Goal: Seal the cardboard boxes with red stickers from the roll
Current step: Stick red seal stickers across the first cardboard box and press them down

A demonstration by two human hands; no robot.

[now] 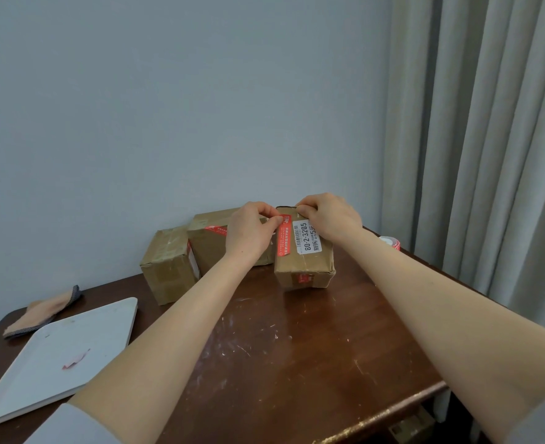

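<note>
Three cardboard boxes stand at the back of the dark wooden table. On the right box [303, 267], which carries a white label, a long red sticker [283, 238] runs along the top. My left hand [248, 232] pinches the sticker's far end between thumb and fingers. At the box's far top edge, beside the sticker, my right hand [329, 217] presses down with its fingertips. The middle box [210, 248] bears a red sticker on top; the left box [168, 267] leans beside it. Behind my right forearm, by the table's right edge, sits the sticker roll [391, 243].
A white tray [82, 341] with a pinkish scrap of backing [76, 358] lies at the front left. A folded cloth [45, 310] rests behind it. Grey curtains [489, 139] hang at the right, a plain wall behind. The table's front edge runs at lower right.
</note>
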